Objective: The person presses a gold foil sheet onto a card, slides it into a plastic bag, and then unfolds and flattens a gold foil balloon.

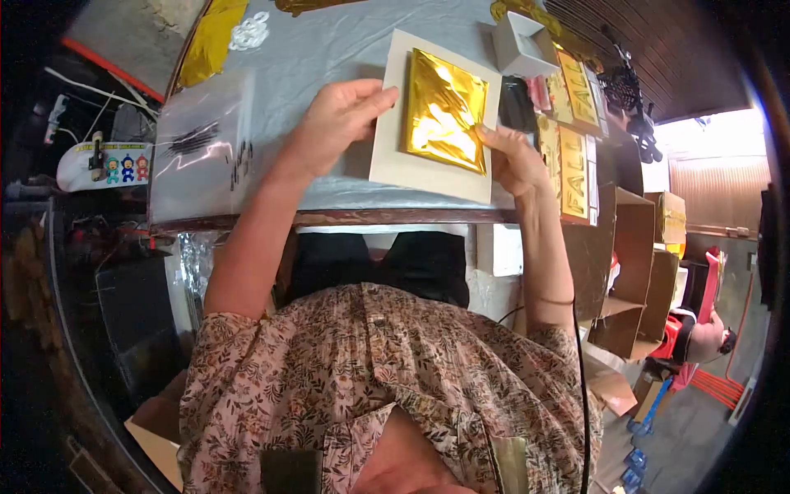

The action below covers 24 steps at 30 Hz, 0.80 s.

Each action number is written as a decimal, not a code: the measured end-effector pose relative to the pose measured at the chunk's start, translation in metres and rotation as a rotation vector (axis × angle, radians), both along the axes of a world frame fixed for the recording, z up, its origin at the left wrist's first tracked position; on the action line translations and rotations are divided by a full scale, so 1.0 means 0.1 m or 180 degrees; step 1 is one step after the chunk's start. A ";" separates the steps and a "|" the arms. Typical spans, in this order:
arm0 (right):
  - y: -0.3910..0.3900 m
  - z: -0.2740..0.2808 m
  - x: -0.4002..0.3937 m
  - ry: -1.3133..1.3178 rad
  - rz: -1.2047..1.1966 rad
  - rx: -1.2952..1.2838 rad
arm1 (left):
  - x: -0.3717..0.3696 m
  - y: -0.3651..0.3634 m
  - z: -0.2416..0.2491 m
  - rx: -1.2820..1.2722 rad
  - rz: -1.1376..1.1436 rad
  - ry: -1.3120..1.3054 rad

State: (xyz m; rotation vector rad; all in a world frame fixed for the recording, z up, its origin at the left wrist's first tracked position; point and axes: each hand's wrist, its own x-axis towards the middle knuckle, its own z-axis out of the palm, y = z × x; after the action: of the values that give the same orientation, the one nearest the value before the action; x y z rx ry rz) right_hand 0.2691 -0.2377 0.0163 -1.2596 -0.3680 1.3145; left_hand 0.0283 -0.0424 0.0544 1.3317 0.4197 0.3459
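A flat gold foil packet lies against a larger pale cardboard sheet, both held tilted above the table. My left hand pinches the left edge of the sheet, thumb in front and fingers closed near its upper corner. On the other side, my right hand grips sheet and packet together, with the thumb pressed on the foil's lower right and the fingers hidden behind the card. Light glints off creases in the foil.
Grey cloth covers the table. Clear plastic bags with dark thin pieces lie at left, beneath white coiled cord. At right stand an open white box, gold "FALL" packages and cardboard boxes. Another person is farther right.
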 end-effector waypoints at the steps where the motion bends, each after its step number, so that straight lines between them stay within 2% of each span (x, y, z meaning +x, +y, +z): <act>1: -0.08 0.06 -0.05 -0.0034 -0.0104 0.0144 | 0.04 -0.14 0.15 0.0024 0.0156 0.0004; 2: -0.15 0.09 -0.08 -0.0068 -0.0201 0.0306 | 0.05 -0.22 0.22 0.0063 0.0197 -0.0019; 4: -0.32 0.11 -0.06 0.0035 -0.0287 0.0274 | 0.09 -0.37 0.30 0.0880 0.0116 0.0188; 8: -0.67 0.13 -0.03 0.0006 -0.0328 0.0378 | 0.18 -0.66 0.27 0.0759 -0.0005 0.0484; 9: -0.75 0.11 -0.01 -0.0173 -0.0442 0.0294 | 0.18 -0.68 0.27 0.0942 -0.0028 0.0736; 10: -0.81 0.08 0.01 -0.0347 -0.0557 0.0209 | 0.20 -0.75 0.25 0.0950 -0.0048 0.0746; 12: -0.93 0.06 0.01 -0.0659 -0.0642 0.0117 | 0.21 -0.91 0.20 0.0311 -0.0123 0.0324; 14: -1.05 0.25 -0.14 -0.0827 -0.0782 0.0113 | 0.18 -0.98 0.15 0.0326 -0.0205 0.0529; 16: -1.21 0.21 -0.13 -0.1035 -0.0754 0.0032 | 0.15 -1.00 0.10 0.0145 -0.0704 0.0446; 17: -1.33 0.19 -0.11 -0.0957 -0.0762 0.0050 | 0.13 -0.94 0.13 0.0525 -0.1027 0.0562; 18: -1.44 0.16 -0.08 -0.0876 -0.0773 0.0072 | 0.17 -0.85 0.18 0.0542 -0.1043 0.0564; 20: -1.60 0.18 -0.06 -0.0800 -0.0857 0.0054 | 0.35 -0.64 0.26 0.0792 -0.0563 0.1296; 21: -1.67 0.19 -0.07 -0.0732 -0.0914 0.0023 | 0.48 -0.55 0.27 0.1138 -0.0283 0.1285; 22: -1.71 0.17 -0.07 -0.0742 -0.0936 0.0036 | 0.65 -0.44 0.25 0.1156 -0.0297 0.1271; 24: -1.80 0.15 -0.07 -0.0726 -0.0952 0.0030 | 1.04 -0.25 0.21 0.2788 0.0327 0.0460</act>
State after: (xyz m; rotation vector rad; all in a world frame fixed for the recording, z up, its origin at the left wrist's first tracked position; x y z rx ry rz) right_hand 0.2616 -0.4173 0.0310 -1.4011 -0.3299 0.9183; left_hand 0.1324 -0.0672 0.0754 2.2026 0.4786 0.5544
